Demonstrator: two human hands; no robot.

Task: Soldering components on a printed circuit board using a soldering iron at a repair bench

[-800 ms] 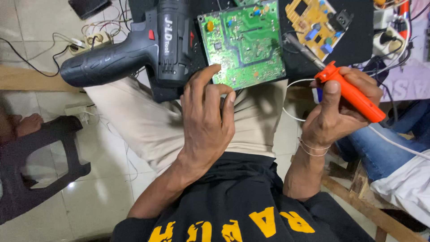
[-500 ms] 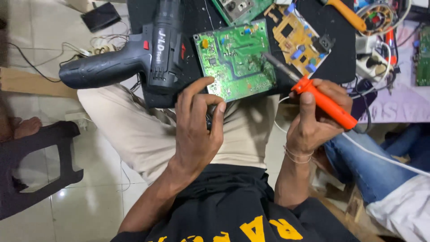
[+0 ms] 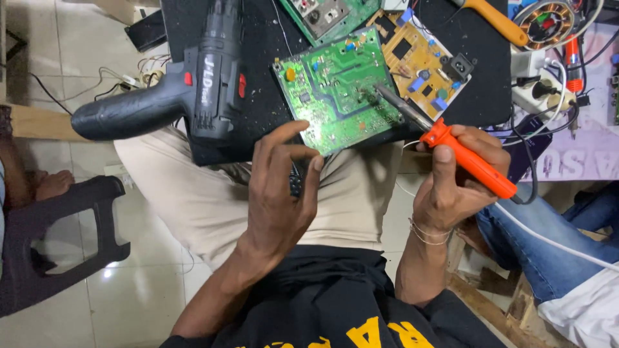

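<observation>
A green circuit board (image 3: 335, 96) lies on a black board across my lap. My left hand (image 3: 280, 187) rests just below the board's near edge, thumb and index finger pinched together at that edge; a small dark object shows under the fingers, too hidden to name. My right hand (image 3: 458, 177) grips an orange-handled soldering iron (image 3: 474, 164). Its metal tip (image 3: 380, 93) touches the right part of the green board.
A black cordless drill (image 3: 187, 96) lies left of the board. A yellow circuit board (image 3: 425, 61) and another green board (image 3: 329, 13) sit farther back. A white power strip (image 3: 538, 80) and cables crowd the right. Another person's jeans-clad leg (image 3: 548, 245) is at right; a black stool (image 3: 58, 238) at left.
The soldering iron swung left from beside my lap until its tip landed on the green board. My left hand slid down slightly, fingers pinching at the board's edge. The camera view shifted.
</observation>
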